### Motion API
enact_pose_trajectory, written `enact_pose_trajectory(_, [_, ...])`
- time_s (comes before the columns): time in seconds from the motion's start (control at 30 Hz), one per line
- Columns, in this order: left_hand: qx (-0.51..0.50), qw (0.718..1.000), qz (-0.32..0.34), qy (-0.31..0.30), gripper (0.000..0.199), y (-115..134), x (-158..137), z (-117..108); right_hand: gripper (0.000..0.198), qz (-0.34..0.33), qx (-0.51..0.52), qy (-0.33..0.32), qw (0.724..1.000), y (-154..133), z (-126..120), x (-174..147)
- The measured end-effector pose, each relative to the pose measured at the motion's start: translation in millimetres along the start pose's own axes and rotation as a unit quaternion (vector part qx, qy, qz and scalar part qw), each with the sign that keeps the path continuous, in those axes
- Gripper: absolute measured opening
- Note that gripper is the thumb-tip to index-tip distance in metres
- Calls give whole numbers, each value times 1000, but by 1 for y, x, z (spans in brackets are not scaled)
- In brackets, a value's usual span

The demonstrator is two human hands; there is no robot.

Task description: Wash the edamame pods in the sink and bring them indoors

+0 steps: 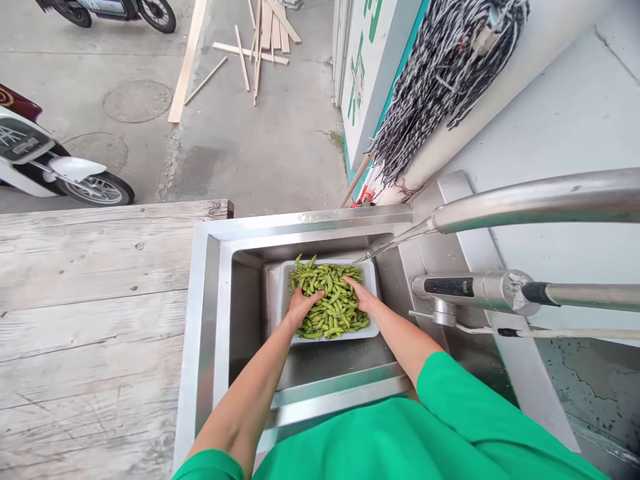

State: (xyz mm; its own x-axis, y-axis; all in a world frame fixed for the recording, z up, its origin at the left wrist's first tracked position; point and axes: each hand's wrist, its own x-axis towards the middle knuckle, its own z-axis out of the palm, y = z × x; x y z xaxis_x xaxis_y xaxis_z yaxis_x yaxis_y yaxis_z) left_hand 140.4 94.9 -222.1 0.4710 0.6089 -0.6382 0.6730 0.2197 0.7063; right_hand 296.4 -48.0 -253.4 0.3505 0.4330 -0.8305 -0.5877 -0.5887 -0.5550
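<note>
Green edamame pods fill a white plastic tray, which sits in the basin of a stainless steel sink. At the tray's left side, my left hand rests on the pods, thumb spread away from the fingers, with some fingertips sunk among them. My right hand is at the right side of the pile, fingers stretched out and touching the pods. From the faucet spout, a stream of water runs down to the tray's back right corner.
A faucet body with a lever stands to the right of the basin. A wooden tabletop adjoins the sink on the left. Behind hangs a string mop. Wood strips and a white scooter are on the ground beyond.
</note>
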Motion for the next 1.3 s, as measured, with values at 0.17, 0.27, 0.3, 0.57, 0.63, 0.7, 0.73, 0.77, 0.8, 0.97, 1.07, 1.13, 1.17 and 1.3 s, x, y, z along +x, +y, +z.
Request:
enact_pose_trajectory(0.17, [57,998,34,-18,59,-1,-1,-1,50,4,-79,10,997,-3,-8,-6])
enact_pose_trajectory(0.27, [109,992,55,-26,64,8,-2,-6,56,-10,-143,35,989,-11,-14,-17])
enact_pose_trajectory(0.3, [130,989,62,-26,66,12,-2,-10,58,-16,-166,45,985,-14,-17,-23])
enact_pose_trajectory(0.57, [329,927,166,-64,79,21,-41,-35,82,-150,-370,36,916,-8,-17,-72])
enact_pose_trajectory(0.63, [434,854,258,-126,85,11,-53,-29,92,-279,-488,-12,827,0,5,-76])
enact_pose_trajectory(0.7, [499,789,320,-159,81,4,-55,-24,92,-385,-577,-38,719,3,27,-74])
enact_pose_trajectory(0.73, [514,773,335,-158,78,2,-51,-24,88,-410,-599,-36,687,3,35,-71])
enact_pose_trajectory(0.77, [521,766,345,-151,73,1,-45,-25,83,-421,-615,-26,666,2,40,-68])
enact_pose_trajectory(0.8, [522,765,350,-143,66,1,-38,-28,76,-422,-628,-14,654,-1,41,-64])
enact_pose_trajectory(0.97, [488,821,284,-80,42,6,-7,-55,49,-385,-652,33,653,-5,15,-58])
enact_pose_trajectory(1.07, [470,839,274,-36,49,3,-14,-54,51,-377,-621,82,682,-1,10,-62])
enact_pose_trajectory(1.13, [465,832,302,-28,60,-2,-25,-44,60,-405,-604,56,684,-1,18,-61])
enact_pose_trajectory(1.17, [467,825,316,-33,66,-5,-30,-37,64,-423,-599,22,679,-2,22,-58])
enact_pose_trajectory(1.3, [485,811,323,-49,67,-13,-32,-23,66,-437,-581,-41,685,-6,27,-43])
